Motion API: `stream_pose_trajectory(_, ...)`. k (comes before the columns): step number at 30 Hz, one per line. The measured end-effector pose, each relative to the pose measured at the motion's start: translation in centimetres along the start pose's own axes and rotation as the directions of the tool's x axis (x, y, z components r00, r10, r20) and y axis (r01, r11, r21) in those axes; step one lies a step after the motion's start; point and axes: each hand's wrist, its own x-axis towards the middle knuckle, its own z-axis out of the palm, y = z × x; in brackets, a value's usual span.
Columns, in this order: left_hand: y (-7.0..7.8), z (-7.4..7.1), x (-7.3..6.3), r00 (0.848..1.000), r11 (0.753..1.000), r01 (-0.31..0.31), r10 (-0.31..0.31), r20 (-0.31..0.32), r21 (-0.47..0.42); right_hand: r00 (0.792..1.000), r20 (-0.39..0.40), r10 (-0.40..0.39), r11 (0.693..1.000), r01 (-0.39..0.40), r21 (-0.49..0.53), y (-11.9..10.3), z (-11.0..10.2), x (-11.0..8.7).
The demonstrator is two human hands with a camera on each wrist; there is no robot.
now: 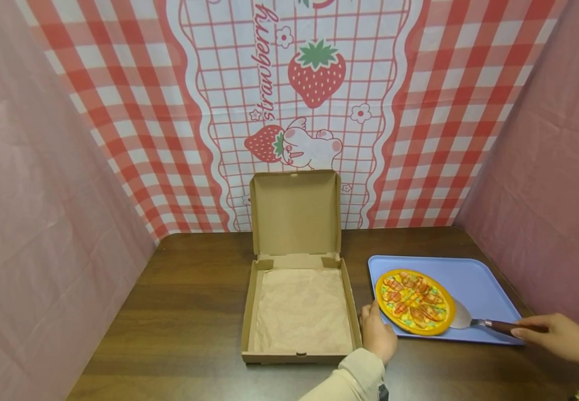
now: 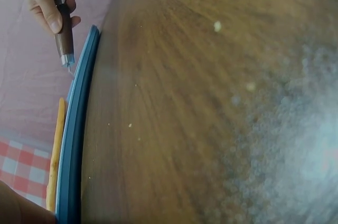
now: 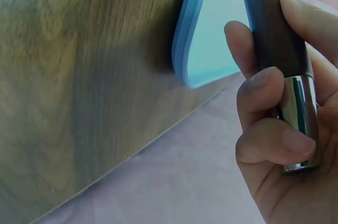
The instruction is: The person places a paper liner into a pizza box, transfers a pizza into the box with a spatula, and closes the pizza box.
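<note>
A round pizza (image 1: pixel 415 301) with a yellow rim lies toward the left side of a light blue tray (image 1: pixel 485 292). My right hand (image 1: pixel 562 337) grips the brown handle of a pizza server (image 1: pixel 462 317), its metal blade partly hidden beneath the pizza's right edge. In the right wrist view, my fingers (image 3: pixel 264 84) curl round the handle (image 3: pixel 274 34), which ends in a metal cap. My left hand (image 1: pixel 378 334) is at the tray's left edge, beside the pizza; its grip is hidden. Only a bit of that hand shows in the left wrist view.
An open cardboard pizza box (image 1: pixel 246 317) lined with brown paper (image 1: pixel 302 309) stands left of the tray, its lid (image 1: pixel 297 214) upright against the strawberry-print cloth (image 1: pixel 319 128). Pink cloth hangs on both sides of the wooden table (image 1: pixel 184 323).
</note>
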Motion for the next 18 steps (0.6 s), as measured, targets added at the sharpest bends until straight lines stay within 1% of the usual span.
stream_pose_trajectory(1, 0.0, 0.0, 0.0, 1.000, 1.000, -0.003, 0.003, -0.002, 0.006, 1.000, -0.018, -0.020, 1.000, 0.020, 0.010, 0.0, 0.2, 0.0)
stream_pose_trajectory(4, 0.0, 0.0, -0.1, 1.000, 1.000, -0.005, 0.005, 0.000, 0.017, 0.999, -0.028, -0.046, 0.999, 0.046, 0.020, 0.0, 0.5, 0.3)
stream_pose_trajectory(6, 0.0, 0.0, -0.1, 1.000, 1.000, -0.006, 0.006, 0.000, 0.020, 0.999, -0.009, -0.032, 0.999, 0.032, 0.015, -0.3, 0.6, 0.5)
stream_pose_trajectory(8, 0.0, -0.1, -0.1, 1.000, 1.000, -0.008, 0.008, 0.001, 0.024, 1.000, 0.024, -0.002, 1.000, 0.002, -0.001, -0.7, 0.5, 0.8)
stream_pose_trajectory(13, 0.0, -0.1, -0.1, 1.000, 0.999, -0.017, 0.017, 0.007, 0.041, 0.996, 0.074, 0.051, 0.999, -0.050, -0.014, -1.4, 0.5, 1.3)
stream_pose_trajectory(14, 0.1, -0.2, -0.1, 1.000, 0.999, -0.019, 0.018, 0.008, 0.047, 0.996, 0.073, 0.050, 0.999, -0.049, -0.007, -1.5, 0.6, 1.4)
stream_pose_trajectory(18, 0.1, -0.2, -0.2, 1.000, 0.998, -0.024, 0.023, 0.012, 0.063, 1.000, 0.025, 0.019, 1.000, -0.019, 0.014, -1.8, 1.0, 1.4)
